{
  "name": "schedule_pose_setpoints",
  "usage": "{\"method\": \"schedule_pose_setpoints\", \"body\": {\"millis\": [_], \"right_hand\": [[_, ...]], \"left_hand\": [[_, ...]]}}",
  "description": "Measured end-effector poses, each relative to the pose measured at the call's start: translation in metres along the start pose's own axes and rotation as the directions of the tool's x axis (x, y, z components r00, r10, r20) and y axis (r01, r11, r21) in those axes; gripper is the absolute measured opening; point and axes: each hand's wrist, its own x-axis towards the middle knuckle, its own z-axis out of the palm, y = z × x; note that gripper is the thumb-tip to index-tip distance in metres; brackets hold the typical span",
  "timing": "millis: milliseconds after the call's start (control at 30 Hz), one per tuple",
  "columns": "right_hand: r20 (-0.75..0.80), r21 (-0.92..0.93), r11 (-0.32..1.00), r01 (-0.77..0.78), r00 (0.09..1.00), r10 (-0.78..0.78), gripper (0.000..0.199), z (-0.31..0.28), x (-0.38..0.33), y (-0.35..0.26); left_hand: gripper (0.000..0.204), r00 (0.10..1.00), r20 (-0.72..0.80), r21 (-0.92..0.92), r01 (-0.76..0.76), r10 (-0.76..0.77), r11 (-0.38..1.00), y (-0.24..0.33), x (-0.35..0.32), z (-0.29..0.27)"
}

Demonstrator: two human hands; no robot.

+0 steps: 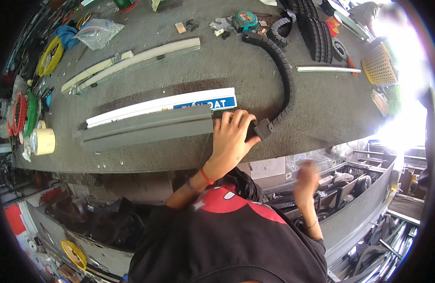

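A black drag chain of many links curves across the worktop, and its near end is a dark block. My left hand lies at this end, thumb and forefinger around the block's left side, the other fingers resting forward. Left of these fingers is a long grey metal profile. A white strip with a blue printed label lies just behind the profile. My right hand, smeared by motion, hangs off the worktop's front edge at the right; I cannot make out its fingers.
Behind lie pale strips, a teal tape measure and more black chain. A yellow basket stands at the right. Tape rolls sit at the left. Below the worktop's front edge are trays of dark parts.
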Motion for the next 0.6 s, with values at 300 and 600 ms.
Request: {"method": "schedule_pose_setpoints", "body": {"millis": [300, 600], "right_hand": [[-0.137, -0.461, 0.864, -0.202, 0.978, 0.155, 0.018, -0.037, 0.062, 0.019], [0.423, -0.36, 0.606, 0.709, 0.703, -0.572, 0.073, -0.016, 0.172, -0.025]], "left_hand": [[0.047, 0.997, 0.041, -0.329, -0.051, 0.068, 0.943, 0.004, 0.006, -0.003], [0.046, 0.957, 0.186, -0.828, 0.275, -0.222, 0.49, 0.029, 0.024, -0.027]]}}
